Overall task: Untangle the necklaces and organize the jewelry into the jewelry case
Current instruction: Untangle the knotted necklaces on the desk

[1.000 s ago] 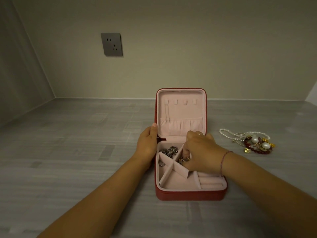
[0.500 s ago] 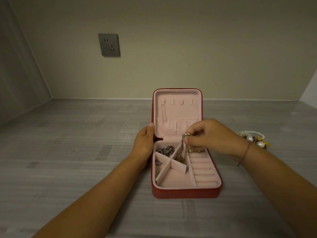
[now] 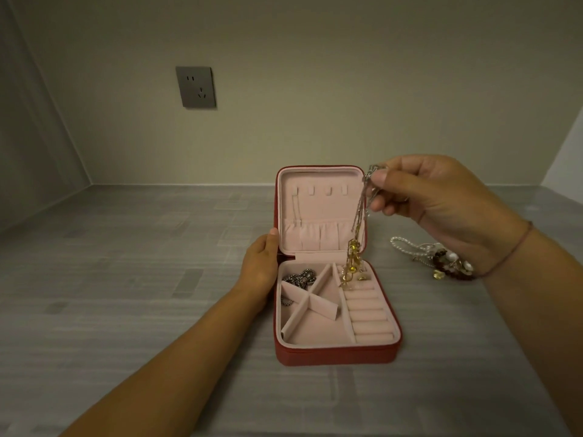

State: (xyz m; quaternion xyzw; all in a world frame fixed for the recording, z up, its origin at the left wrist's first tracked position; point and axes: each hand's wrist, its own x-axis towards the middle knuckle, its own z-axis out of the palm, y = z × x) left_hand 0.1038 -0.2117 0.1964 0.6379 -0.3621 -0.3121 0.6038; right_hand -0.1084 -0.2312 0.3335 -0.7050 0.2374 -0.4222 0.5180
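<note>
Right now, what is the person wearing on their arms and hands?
No sleeves are in view. The right hand has a thin reddish-brown string bracelet around its wrist. The left hand wears nothing that shows.

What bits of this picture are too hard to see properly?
All in the head view:
- Jewelry pile on the table: its right part is hidden behind the wrist of the right hand.
- Hanging chain: its top is buried in that hand's grip, and blur hides how many strands hang.
- Dark chain in the jewelry case: partly behind the divider.
</note>
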